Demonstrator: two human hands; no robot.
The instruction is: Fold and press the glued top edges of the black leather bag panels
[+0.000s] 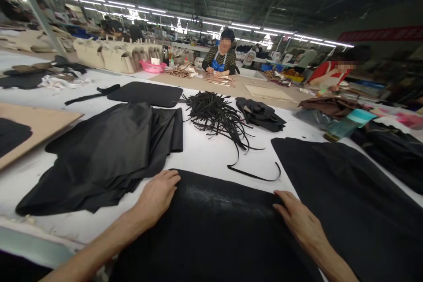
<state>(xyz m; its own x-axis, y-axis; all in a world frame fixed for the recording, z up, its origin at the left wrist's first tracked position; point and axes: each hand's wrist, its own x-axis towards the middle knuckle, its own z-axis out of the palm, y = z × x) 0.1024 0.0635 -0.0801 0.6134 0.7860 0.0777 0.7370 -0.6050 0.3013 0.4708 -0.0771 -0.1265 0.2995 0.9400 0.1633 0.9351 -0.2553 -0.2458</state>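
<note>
Pressed a black fabric sheet (211, 233) flat at bottom centre with left hand (157, 196) and right hand (299, 220), fingers laid out and released, gripping nothing. Seemed mid-smoothing; called next for an even outward sweep, short of the loose straps (214, 112).

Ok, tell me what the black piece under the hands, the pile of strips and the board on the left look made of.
Black piece: seemingly felt-like or backed fabric, matte, with a dusty grey sheen along its far edge. Strips: thin black bands, perhaps faux leather or webbing; they curl limply. Board: tan, flat, matte, likely cardboard or fibreboard.
</note>
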